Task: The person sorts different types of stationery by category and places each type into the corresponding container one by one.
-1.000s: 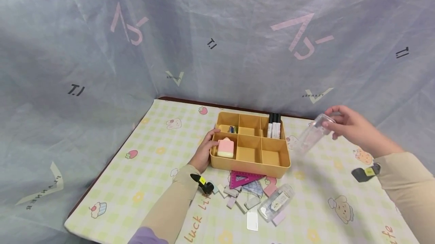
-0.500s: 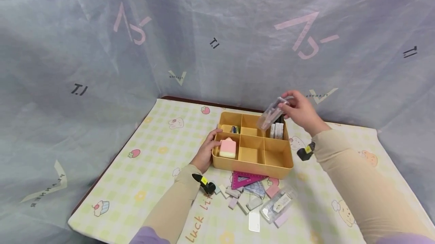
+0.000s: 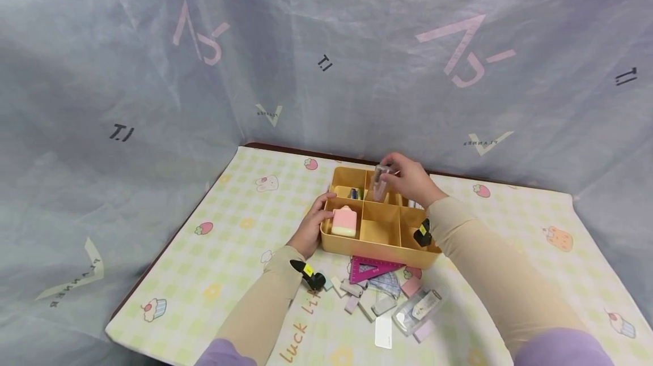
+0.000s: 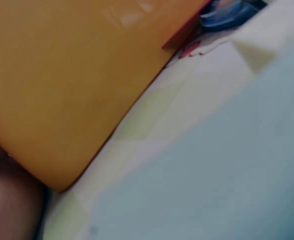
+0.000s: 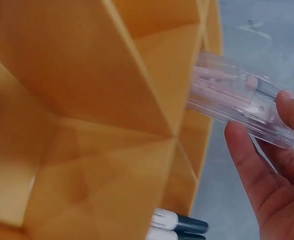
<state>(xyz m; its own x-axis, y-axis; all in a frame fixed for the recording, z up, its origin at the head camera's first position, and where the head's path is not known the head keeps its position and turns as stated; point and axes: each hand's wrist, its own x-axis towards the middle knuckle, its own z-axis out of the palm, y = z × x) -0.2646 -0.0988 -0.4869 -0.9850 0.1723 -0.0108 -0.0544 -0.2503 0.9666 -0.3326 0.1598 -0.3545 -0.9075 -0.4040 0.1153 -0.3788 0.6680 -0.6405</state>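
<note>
A yellow divided organiser box (image 3: 378,251) sits mid-table. My left hand (image 3: 310,227) grips its left wall; the left wrist view shows that orange wall (image 4: 62,85) up close. My right hand (image 3: 408,179) pinches a clear plastic case (image 3: 380,182) upright over the back middle compartment. The right wrist view shows the clear case (image 5: 237,100) between my fingertips (image 5: 292,107), its lower end inside the box (image 5: 87,125). A pink eraser-like block (image 3: 343,222) lies in the front left compartment. Black-capped markers (image 5: 177,225) lie in a back compartment.
In front of the box lie a magenta triangle ruler (image 3: 372,267), several small erasers (image 3: 357,298), a second clear case (image 3: 418,309) and a white card (image 3: 382,331). The checked tablecloth (image 3: 229,241) ends at the left edge. A grey fabric backdrop (image 3: 306,71) stands behind.
My right hand has carried the clear case from the far right, leftward over the box, and turned it upright above the back middle compartment. The left hand stayed on the box.
</note>
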